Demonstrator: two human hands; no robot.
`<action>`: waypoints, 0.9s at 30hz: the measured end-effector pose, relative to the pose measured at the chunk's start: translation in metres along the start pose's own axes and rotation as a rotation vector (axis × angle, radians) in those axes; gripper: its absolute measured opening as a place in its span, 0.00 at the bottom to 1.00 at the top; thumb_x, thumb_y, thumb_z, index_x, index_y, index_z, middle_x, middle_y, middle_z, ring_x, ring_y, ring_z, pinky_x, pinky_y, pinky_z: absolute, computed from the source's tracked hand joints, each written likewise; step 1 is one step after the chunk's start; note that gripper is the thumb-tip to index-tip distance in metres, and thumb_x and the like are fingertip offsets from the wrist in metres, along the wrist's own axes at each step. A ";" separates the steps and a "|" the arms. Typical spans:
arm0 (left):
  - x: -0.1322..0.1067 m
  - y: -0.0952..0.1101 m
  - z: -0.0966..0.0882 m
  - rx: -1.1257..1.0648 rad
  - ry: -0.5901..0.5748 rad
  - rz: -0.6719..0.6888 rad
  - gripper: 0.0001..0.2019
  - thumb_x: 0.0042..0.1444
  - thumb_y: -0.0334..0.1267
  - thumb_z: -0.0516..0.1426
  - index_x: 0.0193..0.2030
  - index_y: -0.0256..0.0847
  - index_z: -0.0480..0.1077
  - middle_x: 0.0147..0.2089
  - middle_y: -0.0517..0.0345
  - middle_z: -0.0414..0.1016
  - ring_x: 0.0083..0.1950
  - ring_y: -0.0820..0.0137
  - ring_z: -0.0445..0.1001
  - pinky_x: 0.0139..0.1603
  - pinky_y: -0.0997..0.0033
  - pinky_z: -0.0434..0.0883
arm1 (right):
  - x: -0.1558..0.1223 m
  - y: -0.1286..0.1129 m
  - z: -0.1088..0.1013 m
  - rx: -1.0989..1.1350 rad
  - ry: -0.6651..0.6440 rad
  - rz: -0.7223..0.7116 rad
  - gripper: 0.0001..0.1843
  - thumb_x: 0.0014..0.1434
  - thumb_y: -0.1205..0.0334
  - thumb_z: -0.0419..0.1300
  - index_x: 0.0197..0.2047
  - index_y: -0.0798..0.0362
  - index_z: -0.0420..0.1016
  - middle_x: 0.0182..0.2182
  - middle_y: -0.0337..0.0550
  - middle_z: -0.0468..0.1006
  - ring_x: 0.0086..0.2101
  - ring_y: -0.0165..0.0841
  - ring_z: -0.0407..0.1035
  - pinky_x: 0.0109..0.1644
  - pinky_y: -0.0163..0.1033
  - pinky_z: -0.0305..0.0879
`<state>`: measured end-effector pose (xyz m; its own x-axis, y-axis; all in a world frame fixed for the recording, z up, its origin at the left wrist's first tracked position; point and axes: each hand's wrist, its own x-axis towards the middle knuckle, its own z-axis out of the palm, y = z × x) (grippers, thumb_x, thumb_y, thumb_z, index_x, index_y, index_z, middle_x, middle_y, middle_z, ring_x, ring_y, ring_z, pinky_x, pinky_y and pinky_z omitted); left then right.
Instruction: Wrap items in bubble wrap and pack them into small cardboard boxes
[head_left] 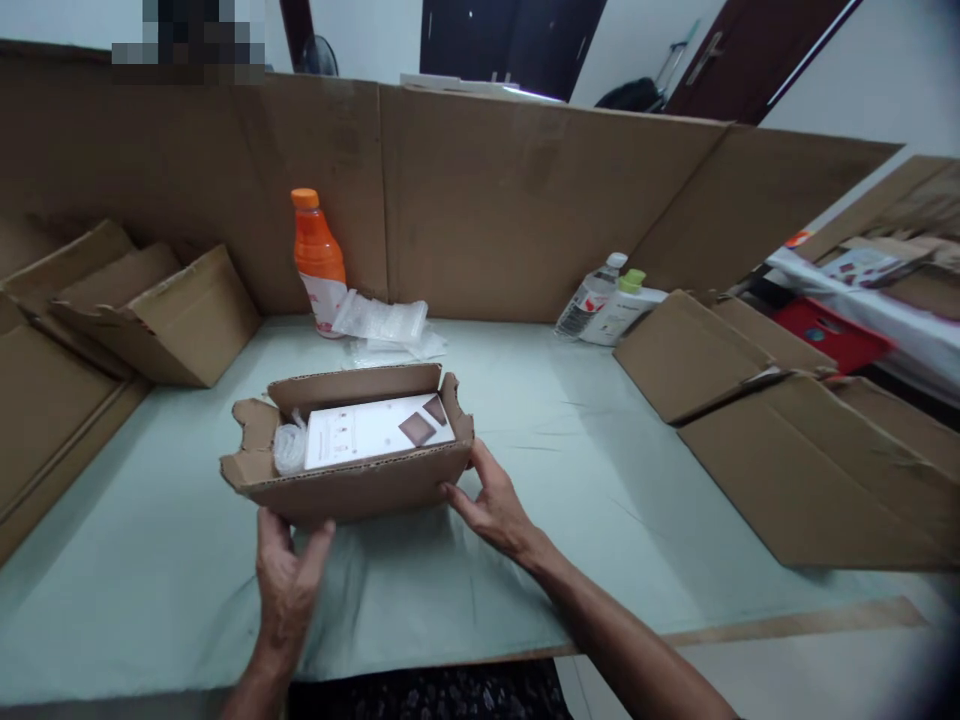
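A topless brown cardboard box (360, 485) is in front of me, its front side turned toward me. Inside it lies a white printed carton (352, 435) with brown square pictures, and a bundle of clear plastic wrap (290, 449) fills the left end. My right hand (495, 505) grips the box's right end, thumb on the front and fingers round the corner. My left hand (289, 575) holds the lower front edge near the left corner, its fingertips partly hidden by the box.
Behind the box stand an orange bottle (319, 260) and clear plastic packets (386, 320). A clear bottle (589, 300) and a white bottle with a green cap (619, 310) are farther right. Cardboard bins (187, 320) line the left, more bins (750, 480) the right. A cardboard wall (510, 200) closes the back.
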<state>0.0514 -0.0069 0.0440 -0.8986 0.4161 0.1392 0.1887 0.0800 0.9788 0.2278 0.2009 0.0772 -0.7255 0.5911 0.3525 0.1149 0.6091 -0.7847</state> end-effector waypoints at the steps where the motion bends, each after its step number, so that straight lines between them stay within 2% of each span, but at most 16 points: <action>1: -0.013 -0.003 0.004 0.025 -0.031 0.024 0.35 0.52 0.47 0.65 0.66 0.41 0.62 0.58 0.45 0.72 0.61 0.54 0.71 0.64 0.54 0.67 | 0.007 0.004 -0.006 0.016 0.015 0.025 0.29 0.61 0.57 0.62 0.64 0.51 0.66 0.57 0.53 0.75 0.53 0.44 0.72 0.52 0.48 0.73; 3: -0.043 -0.010 0.012 0.085 -0.143 0.098 0.35 0.55 0.45 0.64 0.69 0.42 0.61 0.63 0.42 0.70 0.62 0.53 0.71 0.64 0.52 0.69 | 0.023 0.016 -0.021 0.045 0.099 0.091 0.27 0.61 0.55 0.62 0.62 0.52 0.69 0.54 0.52 0.77 0.51 0.43 0.73 0.51 0.48 0.73; 4: -0.057 -0.013 0.016 0.103 -0.232 0.167 0.32 0.56 0.43 0.63 0.68 0.43 0.64 0.64 0.41 0.70 0.61 0.52 0.73 0.62 0.52 0.71 | 0.030 0.023 -0.028 0.064 0.158 0.129 0.27 0.61 0.53 0.62 0.61 0.52 0.69 0.54 0.53 0.78 0.51 0.43 0.73 0.50 0.48 0.73; 6: -0.077 -0.014 0.020 0.093 -0.429 0.324 0.21 0.59 0.39 0.61 0.60 0.45 0.73 0.59 0.43 0.76 0.57 0.54 0.77 0.56 0.54 0.75 | 0.038 0.035 -0.042 0.110 0.259 0.194 0.27 0.62 0.49 0.62 0.61 0.53 0.70 0.55 0.53 0.77 0.52 0.44 0.72 0.51 0.48 0.72; 7: -0.081 -0.013 0.020 0.077 -0.493 0.384 0.16 0.60 0.37 0.59 0.55 0.46 0.77 0.54 0.45 0.79 0.53 0.55 0.79 0.53 0.57 0.77 | 0.039 0.040 -0.046 0.131 0.284 0.216 0.28 0.62 0.47 0.61 0.60 0.53 0.70 0.55 0.54 0.77 0.52 0.44 0.72 0.52 0.48 0.72; 9: -0.077 -0.008 0.018 0.065 -0.497 0.425 0.11 0.61 0.35 0.58 0.47 0.47 0.79 0.45 0.50 0.81 0.48 0.59 0.81 0.47 0.61 0.79 | 0.034 0.048 -0.052 0.143 0.281 0.241 0.28 0.61 0.47 0.61 0.60 0.52 0.71 0.55 0.53 0.78 0.52 0.43 0.73 0.52 0.48 0.72; 11: -0.061 -0.003 0.015 0.104 -0.371 0.361 0.09 0.61 0.36 0.59 0.47 0.47 0.77 0.44 0.52 0.81 0.46 0.61 0.80 0.48 0.62 0.78 | 0.021 0.053 -0.053 0.111 0.242 0.246 0.27 0.60 0.48 0.62 0.58 0.53 0.72 0.55 0.53 0.78 0.51 0.43 0.74 0.50 0.47 0.72; 14: -0.035 0.002 0.017 0.141 -0.260 0.197 0.18 0.60 0.42 0.60 0.57 0.46 0.72 0.54 0.49 0.78 0.51 0.60 0.78 0.53 0.58 0.77 | -0.011 0.054 -0.048 0.045 0.194 0.228 0.27 0.60 0.50 0.61 0.59 0.54 0.72 0.57 0.56 0.76 0.51 0.43 0.75 0.46 0.45 0.74; 17: -0.023 0.001 0.028 0.100 -0.328 0.047 0.27 0.58 0.48 0.61 0.63 0.43 0.67 0.62 0.43 0.72 0.58 0.56 0.75 0.58 0.54 0.74 | -0.047 0.046 -0.036 0.012 0.138 0.210 0.28 0.62 0.51 0.61 0.63 0.52 0.70 0.59 0.56 0.75 0.53 0.44 0.74 0.47 0.46 0.75; 19: -0.025 0.000 0.038 0.084 -0.408 -0.016 0.27 0.57 0.51 0.61 0.60 0.41 0.68 0.59 0.42 0.74 0.59 0.54 0.74 0.60 0.51 0.73 | -0.067 0.038 -0.026 -0.008 0.082 0.191 0.29 0.62 0.53 0.61 0.65 0.51 0.68 0.62 0.56 0.72 0.58 0.46 0.71 0.53 0.50 0.75; 21: -0.031 0.000 0.048 0.088 -0.455 -0.038 0.24 0.55 0.51 0.62 0.54 0.39 0.71 0.52 0.43 0.77 0.57 0.52 0.75 0.62 0.49 0.71 | -0.079 0.030 -0.018 -0.031 0.038 0.154 0.30 0.63 0.56 0.61 0.67 0.49 0.66 0.65 0.55 0.70 0.62 0.46 0.67 0.62 0.54 0.70; 24: -0.042 0.005 0.059 0.070 -0.475 -0.037 0.22 0.55 0.50 0.61 0.53 0.39 0.70 0.52 0.43 0.76 0.56 0.53 0.76 0.62 0.48 0.71 | -0.081 0.024 -0.015 -0.043 0.037 0.119 0.29 0.64 0.62 0.57 0.68 0.48 0.65 0.65 0.54 0.70 0.63 0.44 0.66 0.65 0.56 0.66; 27: -0.058 0.008 0.070 0.036 -0.526 -0.026 0.26 0.56 0.46 0.60 0.60 0.39 0.68 0.58 0.41 0.74 0.61 0.52 0.73 0.63 0.49 0.71 | -0.072 0.028 -0.025 0.002 0.128 0.154 0.22 0.65 0.62 0.54 0.61 0.49 0.72 0.58 0.51 0.76 0.56 0.43 0.71 0.58 0.50 0.72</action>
<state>0.1323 0.0326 0.0331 -0.5843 0.8114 0.0112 0.1904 0.1236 0.9739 0.3003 0.1889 0.0431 -0.6076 0.7393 0.2903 0.2160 0.5056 -0.8353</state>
